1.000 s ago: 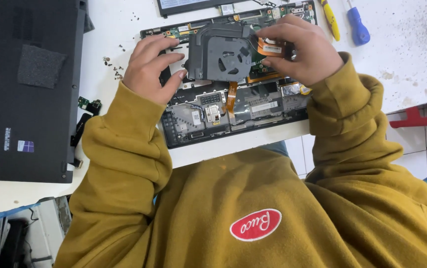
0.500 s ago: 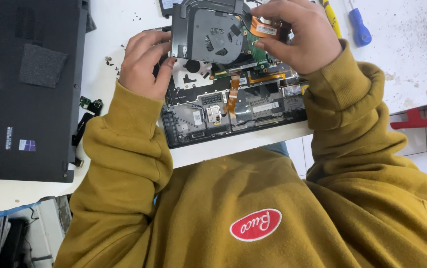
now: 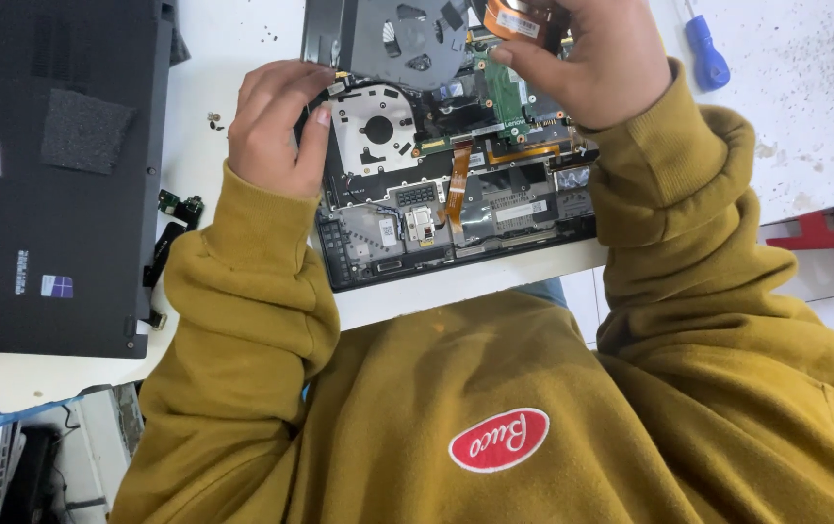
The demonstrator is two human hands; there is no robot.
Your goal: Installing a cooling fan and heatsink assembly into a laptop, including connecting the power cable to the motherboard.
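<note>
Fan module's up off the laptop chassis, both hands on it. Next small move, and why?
Probably lift the fan module straight clear. The right hand pinches its copper end, the left hand steadies the near corner, and the open chassis shows the empty fan bay beneath.
</note>
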